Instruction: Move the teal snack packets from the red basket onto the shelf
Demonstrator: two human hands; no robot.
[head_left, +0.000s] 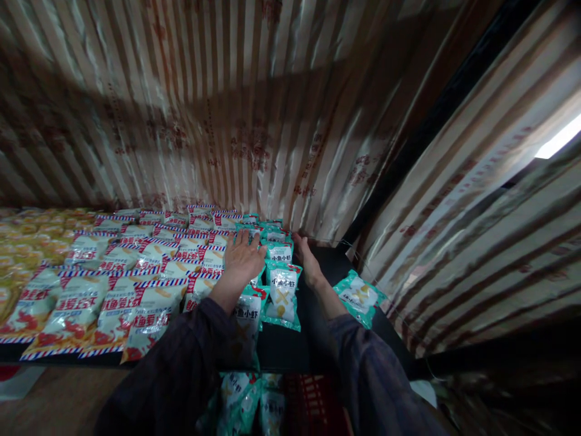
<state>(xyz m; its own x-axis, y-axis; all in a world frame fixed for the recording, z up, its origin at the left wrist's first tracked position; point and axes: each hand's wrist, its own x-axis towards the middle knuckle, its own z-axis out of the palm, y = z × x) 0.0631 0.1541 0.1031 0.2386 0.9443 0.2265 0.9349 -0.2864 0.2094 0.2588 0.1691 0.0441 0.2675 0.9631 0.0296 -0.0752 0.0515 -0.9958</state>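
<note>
striped drapes (pixel 281 115), black post (pixel 433 124), perhaps lamp (pixel 561 138)

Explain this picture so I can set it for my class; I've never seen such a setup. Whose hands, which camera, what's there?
There is no machine here: a person works with two bare hands, and the one camera sits on their head, looking forward and down. On the flat black surface lie, from left to right, shiny yellow packets, white plastic packets with red lettering and striped edges, and teal plastic packets with white fronts. The left hand is spread over the teal ones; the right hand is alongside their right edge. Neither visibly grips anything. One loose teal packet lies apart, further right.
</note>
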